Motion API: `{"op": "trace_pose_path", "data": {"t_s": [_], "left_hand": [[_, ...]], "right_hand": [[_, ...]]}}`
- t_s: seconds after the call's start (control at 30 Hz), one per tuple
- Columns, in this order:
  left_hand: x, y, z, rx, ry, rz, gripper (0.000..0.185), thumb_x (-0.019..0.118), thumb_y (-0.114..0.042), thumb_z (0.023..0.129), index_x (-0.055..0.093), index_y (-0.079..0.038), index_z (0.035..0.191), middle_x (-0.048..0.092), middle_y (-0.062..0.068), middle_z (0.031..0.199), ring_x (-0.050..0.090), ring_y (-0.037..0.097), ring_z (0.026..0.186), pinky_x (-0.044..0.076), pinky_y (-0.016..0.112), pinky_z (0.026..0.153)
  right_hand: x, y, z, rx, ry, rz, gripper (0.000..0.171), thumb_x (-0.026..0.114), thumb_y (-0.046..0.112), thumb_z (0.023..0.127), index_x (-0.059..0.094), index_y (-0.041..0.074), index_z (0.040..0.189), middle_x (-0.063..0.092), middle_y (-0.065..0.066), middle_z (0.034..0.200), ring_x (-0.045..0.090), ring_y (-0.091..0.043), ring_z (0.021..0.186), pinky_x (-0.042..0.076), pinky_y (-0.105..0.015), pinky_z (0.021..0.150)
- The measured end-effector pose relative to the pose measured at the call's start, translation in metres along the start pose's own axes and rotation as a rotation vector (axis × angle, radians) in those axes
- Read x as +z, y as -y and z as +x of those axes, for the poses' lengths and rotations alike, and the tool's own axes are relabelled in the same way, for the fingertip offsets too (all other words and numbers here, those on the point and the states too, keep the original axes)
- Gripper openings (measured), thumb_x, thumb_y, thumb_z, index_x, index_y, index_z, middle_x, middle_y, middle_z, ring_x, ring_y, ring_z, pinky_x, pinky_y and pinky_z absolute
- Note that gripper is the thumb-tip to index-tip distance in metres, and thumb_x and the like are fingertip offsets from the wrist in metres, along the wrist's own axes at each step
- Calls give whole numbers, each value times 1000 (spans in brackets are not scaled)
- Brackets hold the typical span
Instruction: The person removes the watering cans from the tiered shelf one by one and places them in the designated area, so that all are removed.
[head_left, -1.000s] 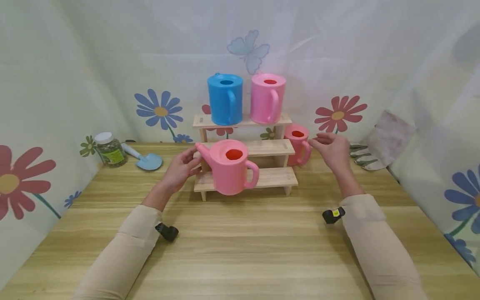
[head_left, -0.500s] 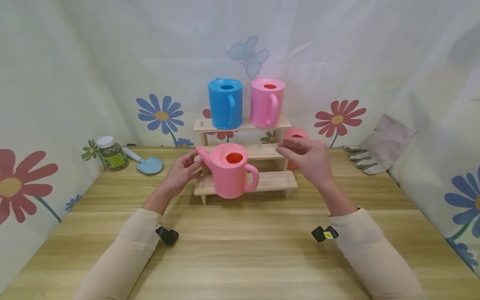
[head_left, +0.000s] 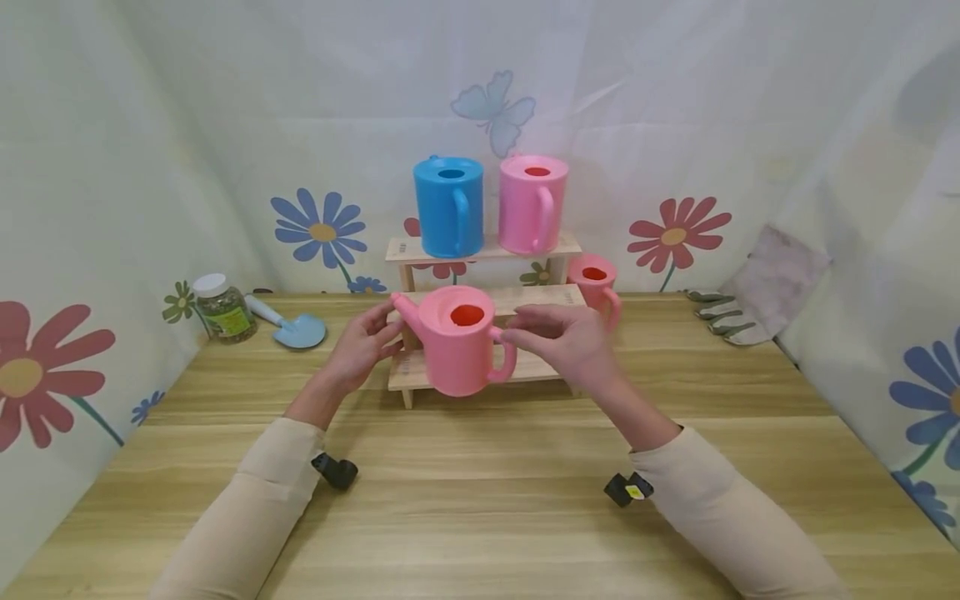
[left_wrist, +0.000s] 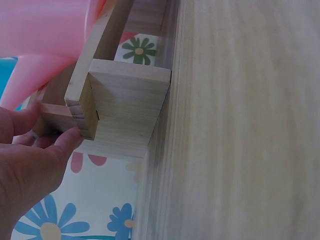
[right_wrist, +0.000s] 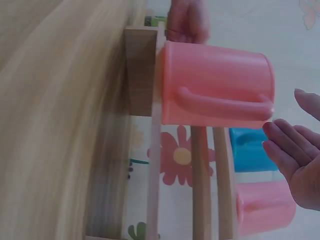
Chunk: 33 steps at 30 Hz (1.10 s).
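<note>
A pink watering can (head_left: 453,358) stands on the lowest step of a three-step wooden stand (head_left: 543,296), spout to the left and handle to the right. My left hand (head_left: 356,346) holds the stand's left end, below the spout; in the left wrist view its thumb (left_wrist: 70,139) and fingers are around the step ends. Beside the top of the can's handle (right_wrist: 227,106) is my right hand (head_left: 573,342), fingers and thumb apart with nothing between them. On the top step sit a blue watering can (head_left: 450,208) and a lighter pink one (head_left: 531,208), handles facing me.
Another pink watering can (head_left: 596,283) stands behind the stand's right side. A lidded jar (head_left: 227,312) and a light blue hand trowel (head_left: 298,331) lie at the back left. Gardening gloves (head_left: 750,304) lie at the back right, by the flowered curtain (head_left: 637,108).
My right hand has moved left from beside the rear pink can, across the stand's right end, to the front can's handle. The left hand and the cans have stayed put.
</note>
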<state>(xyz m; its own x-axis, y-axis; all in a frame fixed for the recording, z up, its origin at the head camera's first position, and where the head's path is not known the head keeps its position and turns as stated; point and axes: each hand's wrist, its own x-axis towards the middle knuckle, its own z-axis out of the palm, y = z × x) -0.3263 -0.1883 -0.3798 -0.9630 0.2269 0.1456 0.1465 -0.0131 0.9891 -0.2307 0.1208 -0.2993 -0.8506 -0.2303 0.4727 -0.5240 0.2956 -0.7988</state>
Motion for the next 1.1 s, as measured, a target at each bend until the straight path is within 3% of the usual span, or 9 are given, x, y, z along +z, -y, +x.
{"op": "trace_pose_path", "data": {"t_s": [0.17,0.3,0.43,0.57,0.73,0.93,1.1], "left_hand": [[0,1,1,7,9,8,54,54,-24,91,34,-14,141,34,12,141,38,26,122,39,45,92],[1,-2,1,13,14,2,53,54,-23,91,36,-13,140,34,10,141,39,24,121,39,44,92],[2,-5,-1,11,25,-8,53,53,-20,92,35,-11,140,33,11,141,39,23,122,38,45,93],[-1,1,1,11,11,3,54,55,-25,90,36,-13,140,35,9,140,39,23,121,40,44,92],[0,1,2,18,-6,9,54,57,-27,89,39,-15,138,35,8,140,41,22,121,41,42,91],[-1,1,1,11,10,2,52,55,-24,90,39,-14,138,36,9,139,42,23,119,39,44,92],[-2,2,0,13,27,-6,50,53,-21,91,38,-12,139,37,10,139,44,22,116,38,44,94]], "right_hand": [[12,-26,4,-11,-2,8,32,76,34,72,70,18,100,68,6,90,64,-8,81,52,-27,70],[18,-35,4,-9,2,-14,40,76,38,70,69,17,104,67,9,92,63,-7,82,52,-25,70],[24,-36,2,32,22,20,43,78,37,69,69,14,104,68,4,92,64,-10,82,53,-28,68],[32,-44,1,108,-3,85,39,78,42,66,71,23,100,68,6,88,63,-11,81,52,-31,63],[37,-44,0,164,-30,140,35,76,42,69,71,29,101,68,9,92,61,-13,87,51,-33,67],[37,-42,-1,229,-70,162,36,75,43,70,71,26,102,68,8,93,57,-15,89,50,-34,72],[36,-41,-1,261,-71,242,34,75,38,72,72,22,101,68,3,94,58,-18,90,50,-34,77]]}}
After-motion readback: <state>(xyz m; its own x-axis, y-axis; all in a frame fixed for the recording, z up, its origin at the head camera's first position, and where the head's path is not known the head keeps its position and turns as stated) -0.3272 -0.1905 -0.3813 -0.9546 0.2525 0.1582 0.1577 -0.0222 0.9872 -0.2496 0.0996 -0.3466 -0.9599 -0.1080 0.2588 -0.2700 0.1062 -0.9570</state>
